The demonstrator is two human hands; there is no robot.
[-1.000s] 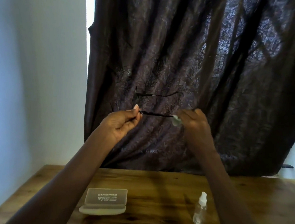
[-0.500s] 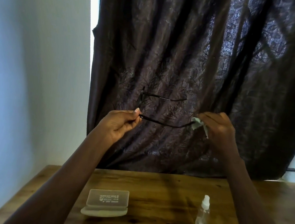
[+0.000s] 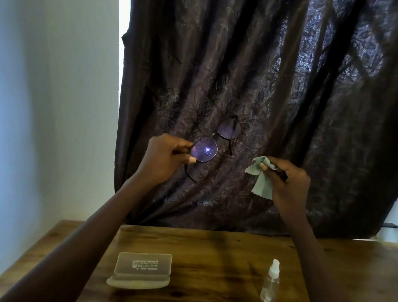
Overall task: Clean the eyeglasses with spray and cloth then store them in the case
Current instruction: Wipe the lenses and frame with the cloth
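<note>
left hand [image 3: 166, 157] pinching glasses [image 3: 214, 142] by lens rim, raised over table [image 3: 208, 252] | right hand [image 3: 287, 180] gripping cloth [image 3: 261, 180], clear of glasses | case [image 3: 142, 270] open | risk: thumb resmudges lens

You're looking at glossy lenses on the thin dark-framed eyeglasses [image 3: 214, 141], a matt grey cloth [image 3: 260, 180] with pinked edges, a frosted translucent plastic case [image 3: 140, 269], a clear plastic spray bottle [image 3: 270, 286], a satin-finished wooden table [image 3: 219, 261] and a crinkled, faintly shiny curtain [image 3: 271, 85].
</note>
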